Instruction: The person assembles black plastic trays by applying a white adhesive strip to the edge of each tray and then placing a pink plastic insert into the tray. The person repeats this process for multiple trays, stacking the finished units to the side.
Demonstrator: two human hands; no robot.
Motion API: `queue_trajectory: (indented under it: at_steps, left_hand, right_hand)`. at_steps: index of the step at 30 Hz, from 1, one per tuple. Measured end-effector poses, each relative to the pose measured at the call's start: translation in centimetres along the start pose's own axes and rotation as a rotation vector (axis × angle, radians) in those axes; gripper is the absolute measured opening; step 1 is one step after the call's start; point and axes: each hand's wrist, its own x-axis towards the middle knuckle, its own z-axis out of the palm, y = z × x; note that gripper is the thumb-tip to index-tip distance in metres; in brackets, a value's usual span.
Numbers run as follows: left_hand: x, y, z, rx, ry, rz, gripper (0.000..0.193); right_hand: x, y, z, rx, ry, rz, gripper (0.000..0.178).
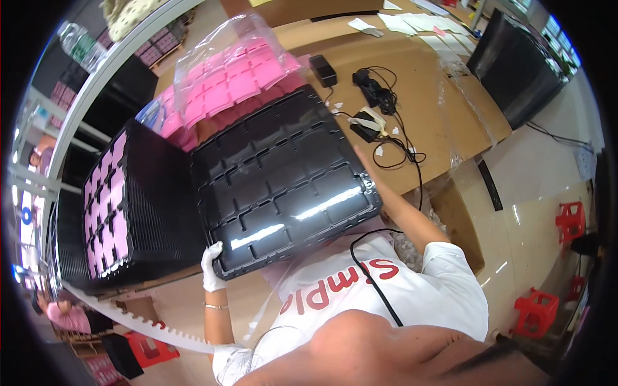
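Note:
A large black plastic tray (277,177), molded with shallow rectangular compartments, is tilted in front of my body. Nothing lies in its compartments. At its near left corner, my left hand (212,264) in a white glove is closed on the rim, thumb on top. My right hand (365,166) is at the tray's right edge; most of its fingers are hidden behind the rim. Left of the tray stands a tall stack of black trays (161,206), with pink pieces (111,199) in the compartments of its top one.
Behind the tray lie pink sheets (235,74) in a clear plastic bag. A power adapter (323,69) and tangled black cables (380,93) rest on the brown tabletop (444,141). Another black stack (518,71) stands far right. Red stools (535,312) are on the floor. A person (64,312) sits at left.

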Motion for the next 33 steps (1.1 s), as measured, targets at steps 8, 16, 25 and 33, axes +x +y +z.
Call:
queue_trajectory:
  at_steps: [8, 16, 25, 33]
  left_hand:
    - [4.1, -0.6, 0.1, -0.006, -0.009, 0.088, 0.012]
    - [6.7, 0.1, 5.3, -0.115, -0.057, 0.095, 0.027]
    - [11.5, -3.2, -2.0, -0.016, 0.069, 0.047, 0.037]
    - [10.9, -5.4, -1.8, -0.047, 0.249, 0.142, 0.038]
  right_hand:
    - [3.4, 0.2, 0.1, 0.04, -0.077, 0.006, 0.066]
    - [5.5, -0.5, -2.5, -0.242, 0.163, -0.327, 0.054]
    - [-3.5, -15.5, -7.0, -1.042, 0.569, -0.637, 0.018]
    - [-6.5, -24.0, -44.8, -1.332, 1.719, 0.026, 0.065]
